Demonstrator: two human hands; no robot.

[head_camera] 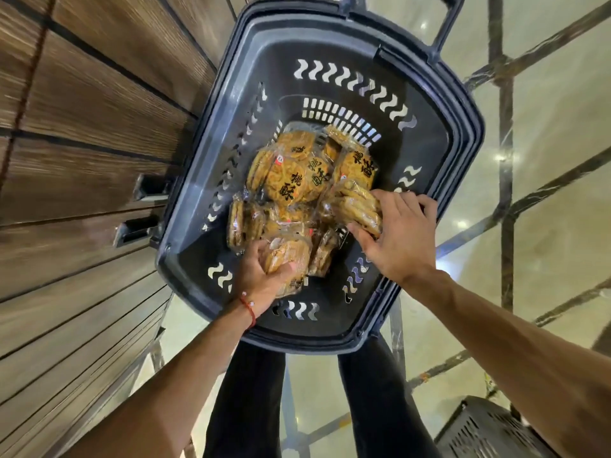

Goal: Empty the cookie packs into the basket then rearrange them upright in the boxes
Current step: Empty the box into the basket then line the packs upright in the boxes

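polished pale floor [549, 104] with dark veined strips spreads out beyond the right hand [401, 238]; on the far side of the left hand [263, 276] runs a wall of wood-grain panels [82, 133], ribbed and matt, with two dark metal pulls [137, 226] set in it; between floor and panels sits the basket [463, 153], dark grey plastic, its walls cut with wavy slots and its bottom with a short grid of straight ones; its long handle [446, 24] sticks up past the far rim; thin metal legs [395, 320] show under the near rim, near the right wrist; the cookie packs [299, 180] lie heaped on the basket bottom right at both hands, round golden biscuits in clear crinkly film, some flat with black characters facing up, some on edge in stacks; the left hand, a red thread bracelet [250, 310] at its wrist, is curled round one pack at the near edge of the heap, thumb on the film; the right hand clasps a stack of edge-on biscuits at the heap's right side, fingers wrapped over it; the basket's near wall stands between both forearms and the heap; behind the right forearm, a corner of a dark slotted crate [489, 431].
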